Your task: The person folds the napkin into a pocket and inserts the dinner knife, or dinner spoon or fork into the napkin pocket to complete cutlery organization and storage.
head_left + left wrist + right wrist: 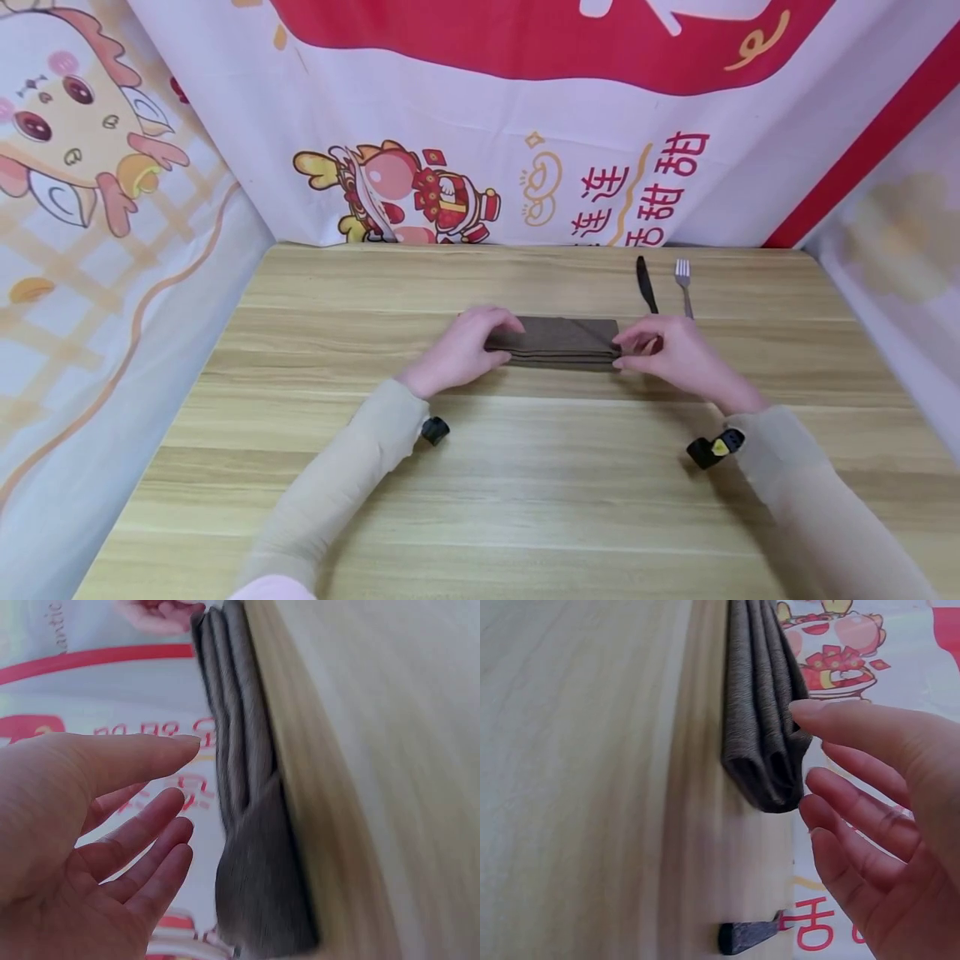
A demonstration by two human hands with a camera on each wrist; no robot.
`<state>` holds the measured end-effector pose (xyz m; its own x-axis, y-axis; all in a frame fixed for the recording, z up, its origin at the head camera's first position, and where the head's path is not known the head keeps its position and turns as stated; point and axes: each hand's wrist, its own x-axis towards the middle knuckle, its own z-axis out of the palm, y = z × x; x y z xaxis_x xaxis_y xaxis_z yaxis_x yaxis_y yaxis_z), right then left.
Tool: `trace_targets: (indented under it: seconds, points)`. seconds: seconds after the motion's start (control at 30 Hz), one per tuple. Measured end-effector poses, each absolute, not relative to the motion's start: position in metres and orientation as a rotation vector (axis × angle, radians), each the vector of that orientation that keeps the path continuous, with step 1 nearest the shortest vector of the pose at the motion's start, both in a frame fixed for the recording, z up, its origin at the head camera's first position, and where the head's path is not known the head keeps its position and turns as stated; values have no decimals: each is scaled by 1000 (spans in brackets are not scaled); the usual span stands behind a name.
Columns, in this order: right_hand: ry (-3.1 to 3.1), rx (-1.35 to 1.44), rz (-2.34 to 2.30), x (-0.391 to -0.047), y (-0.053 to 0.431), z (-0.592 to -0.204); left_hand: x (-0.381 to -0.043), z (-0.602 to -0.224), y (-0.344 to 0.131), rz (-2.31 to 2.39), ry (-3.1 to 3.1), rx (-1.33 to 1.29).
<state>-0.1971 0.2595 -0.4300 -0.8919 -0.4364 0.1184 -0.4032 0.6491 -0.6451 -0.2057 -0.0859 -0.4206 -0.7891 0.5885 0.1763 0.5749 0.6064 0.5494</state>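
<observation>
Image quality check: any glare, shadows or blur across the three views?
Head: mostly crisp, pale sheen mid-table, soft shadow beside the right sleeve, hazy print on the right-hand curtain; left wrist: wood grain smeared, folded cloth soft, left hand clearer; right wrist: grain blurred too, with a pale streak. Motion or focus: can't tell.

A beige left sleeve (pixel 337 479), pink cloth (pixel 273 588) showing at its upper end, finishes beside a small black device (pixel 435 430), while the matching right sleeve (pixel 832 525) finishes beside a black unit (pixel 702 453) bearing a yellow patch (pixel 721 447).
</observation>
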Motion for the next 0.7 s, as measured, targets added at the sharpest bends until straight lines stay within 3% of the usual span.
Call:
trace_targets:
  seconds: [0.47, 0.7]
  points:
    - [2793, -601, -1036, -188, 247, -417, -191, -417, -141, 980, 2845, 848]
    - [2810, -738, -1010, -191, 246, -429, -190, -419, -145, 820, 2825, 810]
